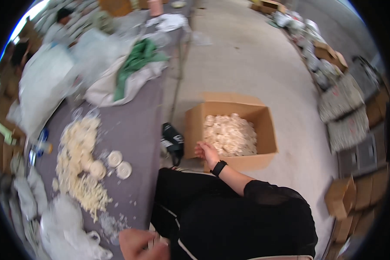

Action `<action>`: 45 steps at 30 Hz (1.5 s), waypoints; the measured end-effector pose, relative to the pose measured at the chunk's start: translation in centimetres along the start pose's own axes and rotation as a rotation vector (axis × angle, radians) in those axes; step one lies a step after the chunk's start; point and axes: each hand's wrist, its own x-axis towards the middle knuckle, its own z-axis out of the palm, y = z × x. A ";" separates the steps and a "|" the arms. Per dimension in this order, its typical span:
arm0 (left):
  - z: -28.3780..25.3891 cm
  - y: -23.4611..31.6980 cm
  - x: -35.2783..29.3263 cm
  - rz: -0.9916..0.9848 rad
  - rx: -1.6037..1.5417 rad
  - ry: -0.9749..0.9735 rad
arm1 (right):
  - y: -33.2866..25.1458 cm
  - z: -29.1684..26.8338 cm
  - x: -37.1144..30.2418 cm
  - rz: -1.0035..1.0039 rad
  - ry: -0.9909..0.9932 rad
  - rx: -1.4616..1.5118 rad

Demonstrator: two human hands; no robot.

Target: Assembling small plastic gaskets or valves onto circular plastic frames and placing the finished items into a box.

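Observation:
My right hand (pixel 209 153), with a black band on its wrist, is at the near left corner of an open cardboard box (pixel 264 161). Its fingers are loosely spread, and I see nothing in them. Pale round pieces (pixel 232 134) fill much of the box. Low in the picture, by the table's edge, my left hand (pixel 143 245) is blurred, its fingers curled around something small and pale that I cannot make out. On the grey-covered table (pixel 130 117) lies a heap of small cream-coloured parts (pixel 78 145). Beside it are white round discs (pixel 124 170).
Clear plastic bags (pixel 65 225) and small clear bits lie at the table's near end. A green cloth (pixel 136 65) and large white sacks cover its far part. A person (pixel 60 30) sits beyond. Cartons and sacks (pixel 342 99) line the right side.

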 end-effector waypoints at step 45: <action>-7.2 -5.2 -4.7 -0.345 0.209 0.209 | 1.2 38.8 -3.3 -1.294 -0.771 -0.813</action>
